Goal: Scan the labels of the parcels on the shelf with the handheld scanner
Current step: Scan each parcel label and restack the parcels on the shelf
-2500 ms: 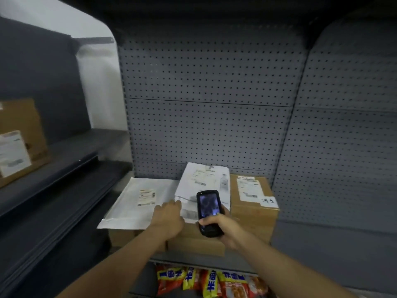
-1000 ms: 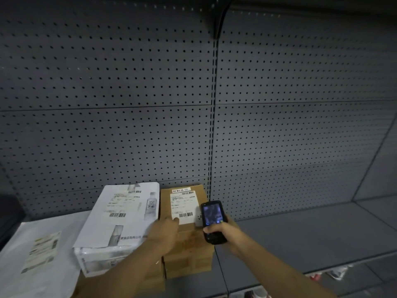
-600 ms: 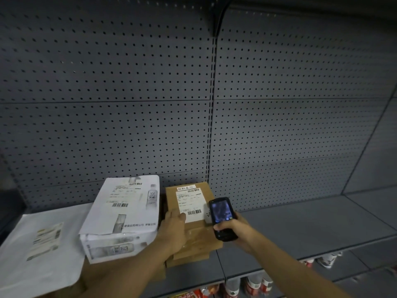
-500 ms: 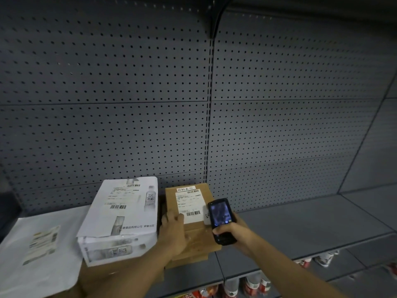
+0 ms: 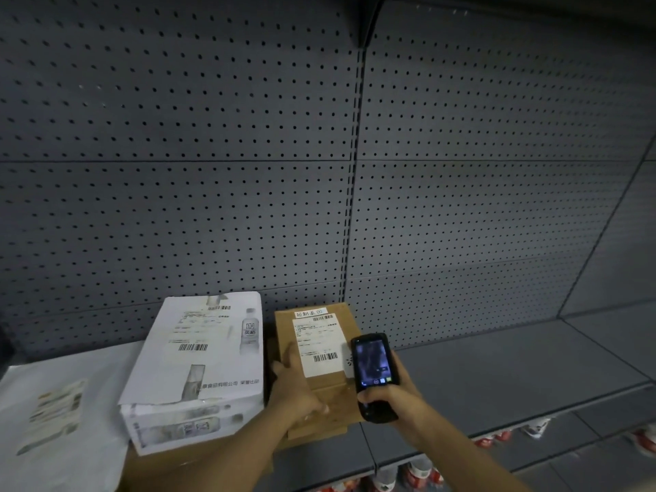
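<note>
**Scanner held over the brown box near the middle of the shelf**

At the left end of the shelf [image 5: 514, 371] lies a flat white mailer [image 5: 53, 413], its near corner hanging past the front edge. Just to its right stands a white box [image 5: 198, 367] printed with bottles, tilted, its label facing up; its back edge is close to the pegboard wall [image 5: 213, 172].

Next comes the brown box [image 5: 319, 367], stacked on other cardboard and reaching nearly to the shelf's front edge. Its white label [image 5: 319, 342] with a barcode faces up. The left hand [image 5: 294, 388] lies flat on the box's left side, fingers spread apart and pressing on the cardboard just beside the label.

The right hand [image 5: 394, 395] is wrapped around the lower half of the scanner [image 5: 372, 371], fingers closed on its body. The scanner stands over the box's right edge, screen lit, touching or just above the cardboard; which cannot be told.

To the right, the shelf runs bare to the far corner, open from wall to front edge. Below the front edge, red-and-white packets [image 5: 411, 474] show on a lower level.
</note>
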Available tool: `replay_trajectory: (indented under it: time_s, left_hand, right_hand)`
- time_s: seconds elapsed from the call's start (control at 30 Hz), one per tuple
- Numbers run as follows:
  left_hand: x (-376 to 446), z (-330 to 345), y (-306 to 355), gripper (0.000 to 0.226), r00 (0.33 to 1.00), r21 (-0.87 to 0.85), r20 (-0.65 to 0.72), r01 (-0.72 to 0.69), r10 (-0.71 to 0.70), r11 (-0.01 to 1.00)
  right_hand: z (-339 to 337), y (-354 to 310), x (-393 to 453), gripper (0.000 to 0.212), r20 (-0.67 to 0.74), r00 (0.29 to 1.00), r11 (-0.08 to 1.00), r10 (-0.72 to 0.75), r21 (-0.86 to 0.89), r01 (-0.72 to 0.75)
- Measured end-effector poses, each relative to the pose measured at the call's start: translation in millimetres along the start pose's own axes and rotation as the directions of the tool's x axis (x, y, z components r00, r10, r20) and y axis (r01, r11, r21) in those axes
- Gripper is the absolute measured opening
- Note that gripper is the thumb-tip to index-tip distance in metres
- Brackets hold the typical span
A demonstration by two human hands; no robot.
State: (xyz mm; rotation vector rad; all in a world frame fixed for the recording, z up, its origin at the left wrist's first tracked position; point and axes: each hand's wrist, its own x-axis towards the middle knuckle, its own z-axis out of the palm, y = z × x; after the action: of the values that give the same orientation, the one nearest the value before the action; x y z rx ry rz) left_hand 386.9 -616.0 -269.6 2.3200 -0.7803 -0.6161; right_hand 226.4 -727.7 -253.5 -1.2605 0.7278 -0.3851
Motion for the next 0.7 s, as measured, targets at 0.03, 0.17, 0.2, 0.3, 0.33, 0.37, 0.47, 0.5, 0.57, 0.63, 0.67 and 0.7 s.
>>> replay_trajectory:
  time_s: [0.03,0.17,0.2,0.3,0.33,0.37,0.47,0.5,0.57,0.63,0.67,0.7]
  left_hand:
    - [0,1,0,0.141,1.0,0.014,-0.017,-0.006,0.006,1.0]
    - [-4,7,-2,0.138,0.998,0.087,-0.048,-0.025,0.029,0.996]
    - [-7,8,-2,0.137,0.998,0.092,-0.055,-0.032,0.037,0.995]
    - [-15,12,-4,0.132,0.994,0.078,-0.09,-0.057,0.064,0.995]
    - [-19,14,-4,0.131,0.992,0.067,-0.103,-0.065,0.072,0.996]
    - [-22,17,-5,0.131,0.99,0.058,-0.117,-0.07,0.076,0.996]
    - [-30,24,-5,0.131,0.981,0.058,-0.171,-0.078,0.087,0.995]
    - [-32,26,-4,0.131,0.979,0.063,-0.186,-0.074,0.084,0.995]
    - [-38,30,-3,0.132,0.975,0.059,-0.205,-0.071,0.082,0.996]
    - [-45,34,0,0.133,0.971,0.054,-0.221,-0.076,0.086,0.996]
    - [-49,35,1,0.133,0.968,0.059,-0.234,-0.079,0.09,0.995]
    - [-53,36,4,0.134,0.964,0.064,-0.25,-0.083,0.096,0.995]
  right_hand:
    - [0,0,-1,0.081,0.0,1.0,1.0,0.0,0.007,0.0]
    - [-2,5,-2,0.089,-0.011,1.0,1.0,-0.01,0.002,0.01]
    - [-3,8,-2,0.094,-0.016,1.0,1.0,-0.008,0.001,0.008]
    - [-3,18,-1,0.112,-0.043,0.999,1.0,0.0,-0.025,-0.001]
    - [-4,20,-2,0.117,-0.05,0.999,0.999,-0.001,-0.05,-0.002]
    - [-5,20,-4,0.119,-0.05,0.999,0.997,-0.004,-0.073,0.0]
    - [-7,16,-12,0.114,-0.036,0.999,0.994,-0.013,-0.105,0.009]
    - [-8,15,-15,0.112,-0.032,0.999,0.995,-0.013,-0.103,0.009]
    - [-11,12,-22,0.11,-0.026,1.0,0.998,-0.004,-0.065,0.002]
    - [-14,11,-32,0.11,-0.012,1.0,1.0,0.004,-0.018,-0.004]
    - [-15,9,-38,0.11,0.001,1.0,1.0,0.003,0.0,-0.003]
    - [-16,7,-44,0.11,0.015,1.0,1.0,0.0,0.02,0.0]
